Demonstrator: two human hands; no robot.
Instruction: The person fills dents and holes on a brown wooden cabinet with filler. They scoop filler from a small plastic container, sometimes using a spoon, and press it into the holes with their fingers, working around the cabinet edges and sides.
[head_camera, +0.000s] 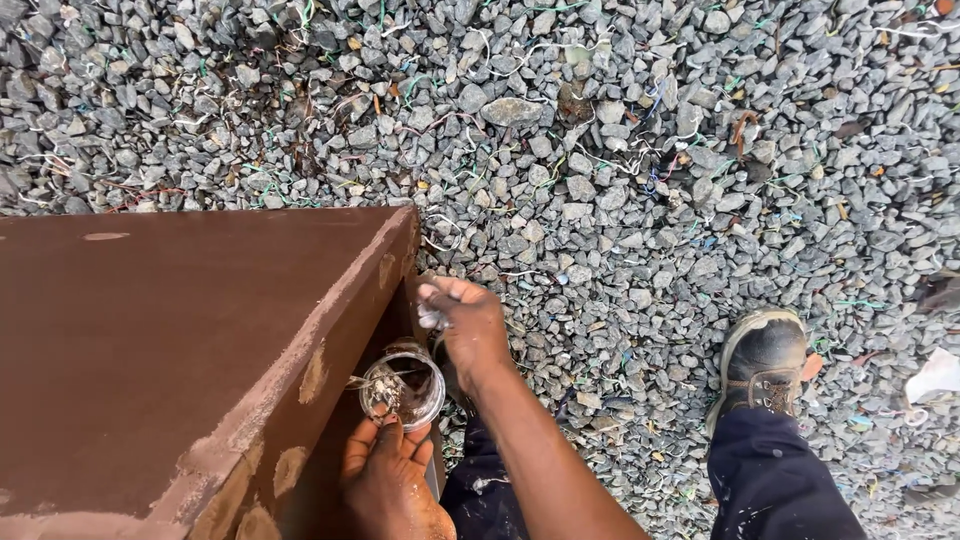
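My left hand (385, 480) cradles a small clear round container (402, 385) from below; pale paste and a thin stick-like tool lie inside it. My right hand (468, 325) is just above and right of the container, fingers pinched on a small pale lump or rag (432, 318), pressed against the side edge of a large brown painted metal box (180, 340). Lighter filler patches (314, 375) dot the box's edge and side.
Grey gravel (620, 160) strewn with bits of coloured wire covers the ground. My right foot in a worn black work boot (765, 360) and dark paint-spotted trousers (770, 480) stand to the right. A white scrap (935, 375) lies at the far right.
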